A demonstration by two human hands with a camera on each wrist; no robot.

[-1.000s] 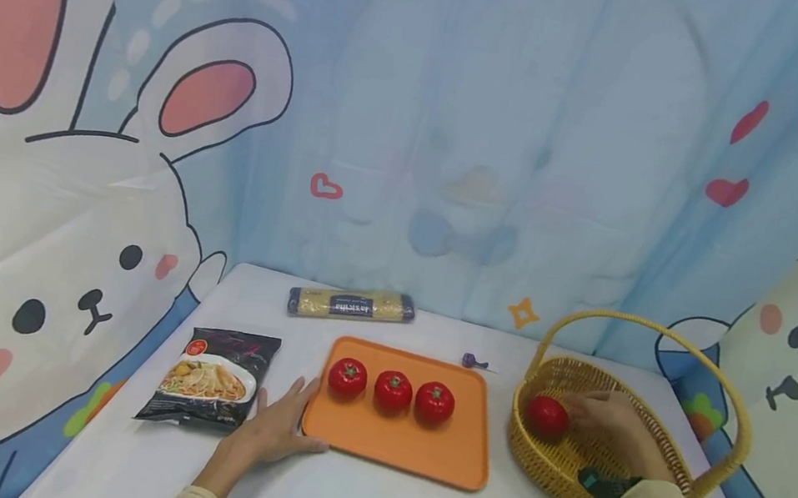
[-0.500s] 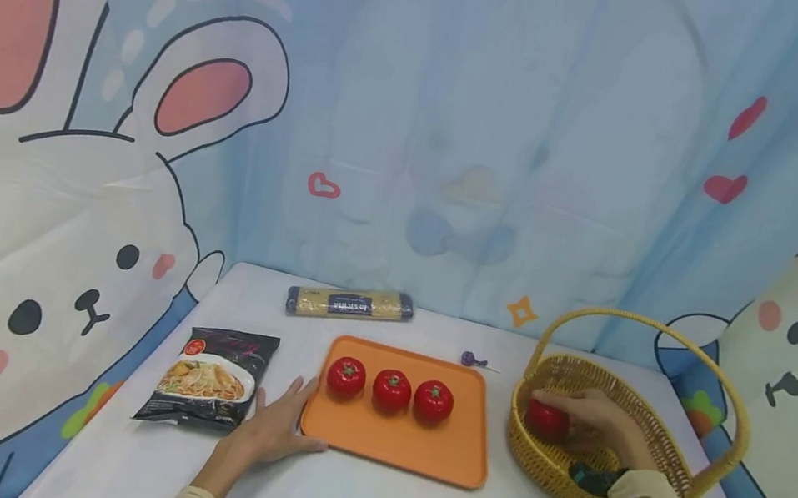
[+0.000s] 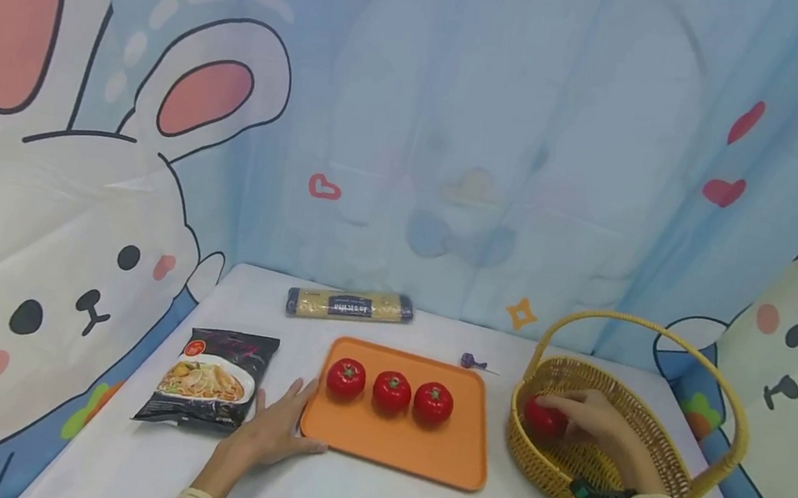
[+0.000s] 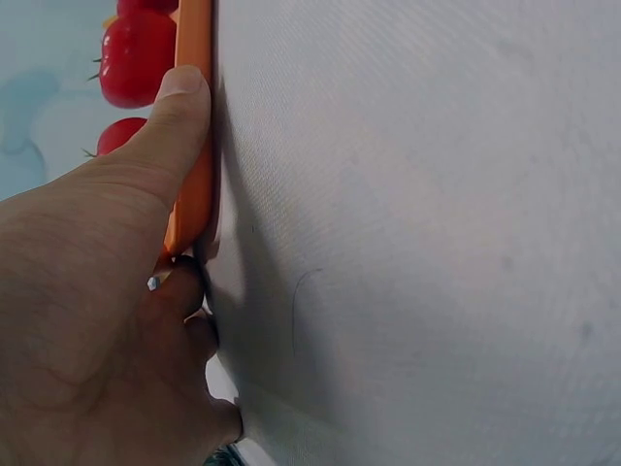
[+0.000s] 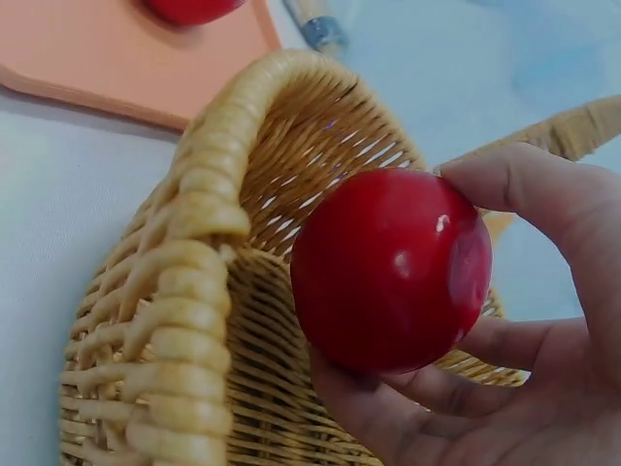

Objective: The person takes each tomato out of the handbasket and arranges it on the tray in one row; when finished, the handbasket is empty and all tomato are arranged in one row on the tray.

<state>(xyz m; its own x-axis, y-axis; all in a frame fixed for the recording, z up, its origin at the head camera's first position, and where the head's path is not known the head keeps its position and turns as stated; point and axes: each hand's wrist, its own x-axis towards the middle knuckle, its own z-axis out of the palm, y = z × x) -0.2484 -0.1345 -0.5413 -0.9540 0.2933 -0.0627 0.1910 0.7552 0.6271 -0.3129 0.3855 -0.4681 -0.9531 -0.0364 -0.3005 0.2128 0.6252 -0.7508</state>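
My right hand (image 3: 592, 417) is inside the wicker basket (image 3: 519, 458) and grips a glossy round red fruit (image 5: 388, 272). In the right wrist view, thumb and fingers hold the fruit from opposite sides, over the basket's woven inside; a dimple faces the palm. My left hand (image 3: 273, 426) lies at the near left corner of the orange tray (image 3: 402, 451), fingers spread. Its thumb (image 4: 179, 107) touches the tray's rim in the left wrist view. On the tray, three red tomatoes with green stems stand in a row: a left one (image 3: 346, 379), a middle one (image 3: 392, 393) and a right one (image 3: 433, 405).
Left of the tray lies a black noodle packet (image 3: 209, 380). Behind the tray is a pack of spaghetti (image 3: 351, 305), and a small purple item (image 3: 472, 361) lies near its far right corner. The basket's tall handle (image 3: 661, 327) arches over the right hand. A curtain (image 3: 476, 124) hangs behind the table.
My right hand has moved slightly left inside the basket and taken hold of the red fruit, its fingers closing over it. The left hand, tray and tomatoes stay as they were.
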